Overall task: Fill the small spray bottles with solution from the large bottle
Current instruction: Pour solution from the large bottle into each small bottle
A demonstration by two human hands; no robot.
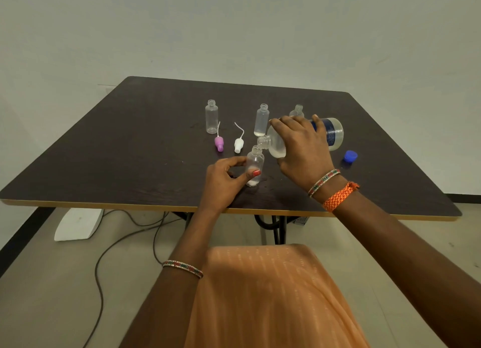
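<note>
My right hand [303,149] grips the large clear bottle [331,132] with a blue label, tipped on its side so its open mouth sits just over the neck of a small clear bottle [255,161]. That small bottle stands upright on the dark table [130,144], and my left hand [225,177] pinches it between thumb and fingers. A little liquid shows at its bottom. Three more small open bottles stand behind: one at the left [211,117], one in the middle [261,119] with some liquid, one [298,111] partly hidden by my right hand.
A pink spray top [219,143] and a white spray top [238,144], each with a thin tube, lie on the table. The blue cap [350,156] lies at the right. Cables and a white object [78,224] are on the floor under the table's near edge.
</note>
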